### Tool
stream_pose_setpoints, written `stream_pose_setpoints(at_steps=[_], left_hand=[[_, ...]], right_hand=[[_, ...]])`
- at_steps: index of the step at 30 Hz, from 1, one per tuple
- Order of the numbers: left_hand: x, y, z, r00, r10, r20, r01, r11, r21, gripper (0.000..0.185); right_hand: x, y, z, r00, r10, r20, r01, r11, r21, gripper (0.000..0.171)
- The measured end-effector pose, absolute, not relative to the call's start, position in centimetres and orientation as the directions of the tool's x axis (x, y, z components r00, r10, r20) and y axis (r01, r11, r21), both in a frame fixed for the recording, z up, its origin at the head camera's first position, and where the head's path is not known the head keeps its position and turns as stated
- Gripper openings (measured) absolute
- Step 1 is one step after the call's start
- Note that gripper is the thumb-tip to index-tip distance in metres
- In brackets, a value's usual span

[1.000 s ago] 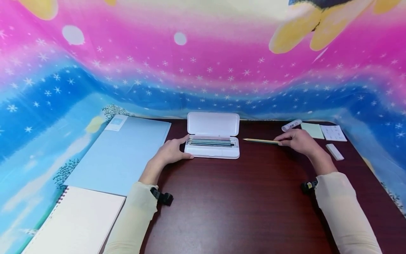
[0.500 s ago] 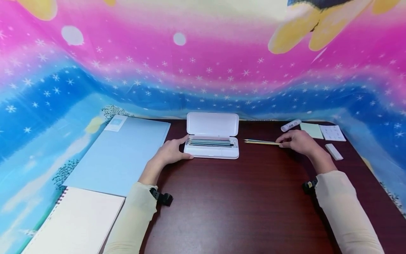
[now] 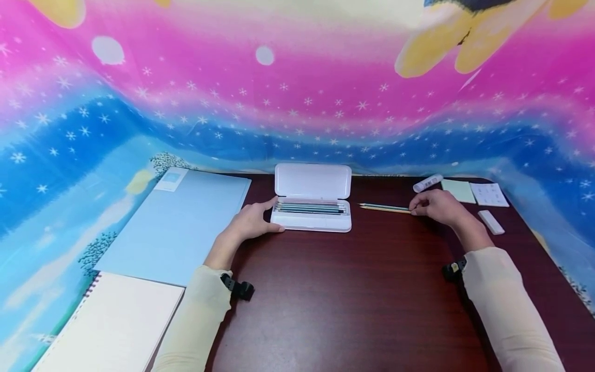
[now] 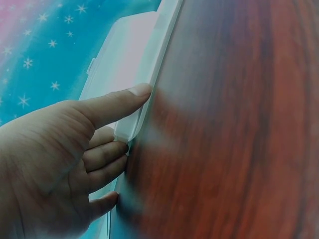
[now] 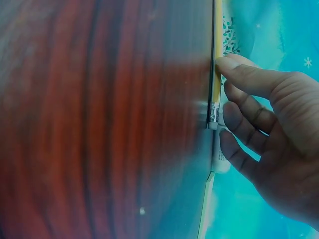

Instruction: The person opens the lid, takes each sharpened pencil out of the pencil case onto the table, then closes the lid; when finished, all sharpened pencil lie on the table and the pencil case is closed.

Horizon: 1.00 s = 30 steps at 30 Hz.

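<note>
At the back middle of the table a white pencil case (image 3: 311,222) lies with its lid (image 3: 313,181) up. Several pencils (image 3: 309,208) rest in its rear compartment. My left hand (image 3: 249,221) holds the case's left end, with the thumb (image 4: 119,104) on the front edge and the other fingers round the corner. Right of the case, my right hand (image 3: 437,206) pinches a yellow pencil (image 3: 392,210) near its eraser end, tip pointing left. A dark green pencil (image 3: 376,205) lies alongside; I cannot tell whether the fingers pinch it too.
On the left lie a light blue folder (image 3: 176,227) and a white spiral pad (image 3: 111,320). Behind and beside my right hand are a glue stick (image 3: 427,183), a green note pad (image 3: 458,191), a printed white pad (image 3: 489,195) and a white eraser (image 3: 490,222). A patterned cloth (image 3: 297,103) hangs behind.
The yellow and green pencils have shifted slightly against each other; the green one now shows behind the yellow. My right fingers have slid a little right. My left hand and the case look still.
</note>
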State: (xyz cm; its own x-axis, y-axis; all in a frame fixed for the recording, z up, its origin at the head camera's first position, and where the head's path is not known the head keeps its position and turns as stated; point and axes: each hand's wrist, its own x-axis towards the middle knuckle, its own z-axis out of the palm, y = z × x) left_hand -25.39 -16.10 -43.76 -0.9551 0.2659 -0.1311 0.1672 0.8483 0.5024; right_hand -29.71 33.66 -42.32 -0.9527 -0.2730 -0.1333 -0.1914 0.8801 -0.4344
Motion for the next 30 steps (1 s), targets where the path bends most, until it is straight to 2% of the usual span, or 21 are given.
stream_pose_setpoints(at_steps=[6,11,18,26,30], left_hand=[[-25.5,-16.0,-43.9,-0.953,0.271,-0.133,0.172,0.849,0.499,0.097],[-25.4,-16.1,-43.8,-0.954,0.270,-0.129,0.172,0.847,0.503,0.097],[-25.5,-16.1,-43.7,-0.955,0.268,-0.125,0.175,0.853,0.492,0.097],[-25.5,-16.2,-43.6,-0.957,0.257,-0.137,0.161,0.859,0.486,0.097],[-25.4,-16.2,-43.7,-0.957,0.255,-0.135,0.159,0.856,0.492,0.096]], right_hand=[[-29.6,33.6,-42.3,-0.952,-0.268,-0.146,-0.177,0.875,-0.452,0.010],[-29.5,32.2,-41.6,-0.945,-0.314,-0.087,-0.245,0.861,-0.446,0.011],[-29.5,27.5,-40.9,-0.941,-0.333,-0.062,-0.232,0.768,-0.597,0.028],[-29.6,21.6,-40.9,-0.921,-0.388,-0.036,-0.286,0.736,-0.613,0.024],[-29.5,19.4,-41.1,-0.888,-0.456,-0.060,-0.329,0.720,-0.611,0.026]])
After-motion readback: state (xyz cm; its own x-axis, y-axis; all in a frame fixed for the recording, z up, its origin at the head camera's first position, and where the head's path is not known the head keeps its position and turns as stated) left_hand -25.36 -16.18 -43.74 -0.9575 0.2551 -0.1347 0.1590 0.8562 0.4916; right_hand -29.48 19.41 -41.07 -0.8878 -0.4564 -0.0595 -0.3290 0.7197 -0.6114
